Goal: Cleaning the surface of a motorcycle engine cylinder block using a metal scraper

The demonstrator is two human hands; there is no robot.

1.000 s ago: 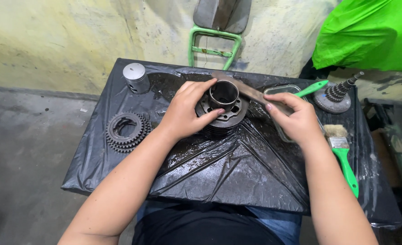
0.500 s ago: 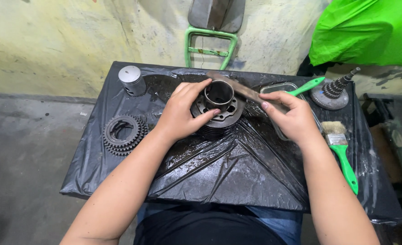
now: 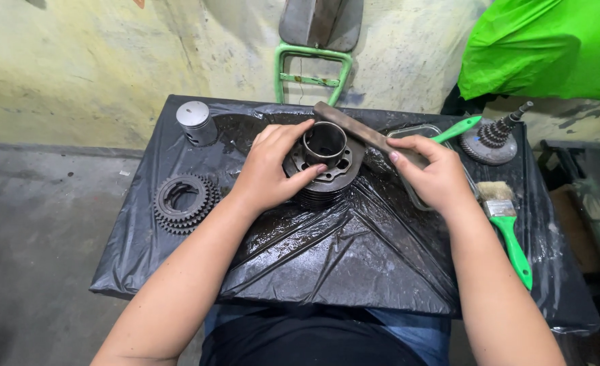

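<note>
Steadying cylinder (image 3: 325,163) with left hand (image 3: 271,173), right hand (image 3: 435,177) gripping file (image 3: 361,132)

Small table (image 3: 178,271) wrapped in wet black plastic sheeting sits against a stained, yellowish plaster wall (image 3: 76,61), grey concrete floor (image 3: 29,237) to its left, green metal frame (image 3: 312,74) leaning on the wall behind it, bright green tarp (image 3: 550,47) beyond its far right corner.
</note>
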